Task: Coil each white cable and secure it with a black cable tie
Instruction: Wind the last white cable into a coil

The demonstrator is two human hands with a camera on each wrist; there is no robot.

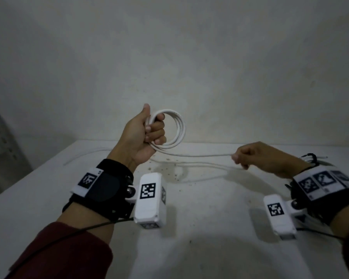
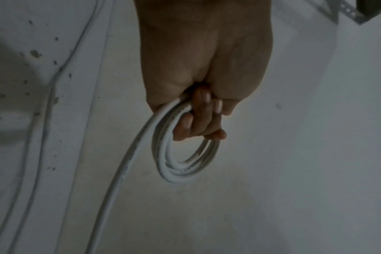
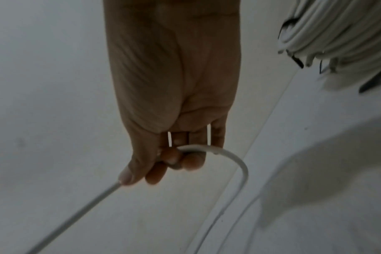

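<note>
My left hand (image 1: 149, 129) is raised above the table and grips a coil of white cable (image 1: 178, 127) of several loops; the left wrist view shows the same coil (image 2: 180, 165) hanging from my curled fingers (image 2: 198, 120). A straight run of the white cable (image 1: 199, 155) stretches from the coil to my right hand (image 1: 242, 158), which pinches it between thumb and fingers. In the right wrist view the cable (image 3: 235, 158) bends out of my right hand (image 3: 163, 165) and trails down to the table.
A white table (image 1: 210, 228) stands against a pale wall. More loose white cable (image 1: 85, 156) lies on the table at the far left. A pile of white coils bound with black ties (image 3: 337, 34) sits behind my right wrist (image 1: 310, 158).
</note>
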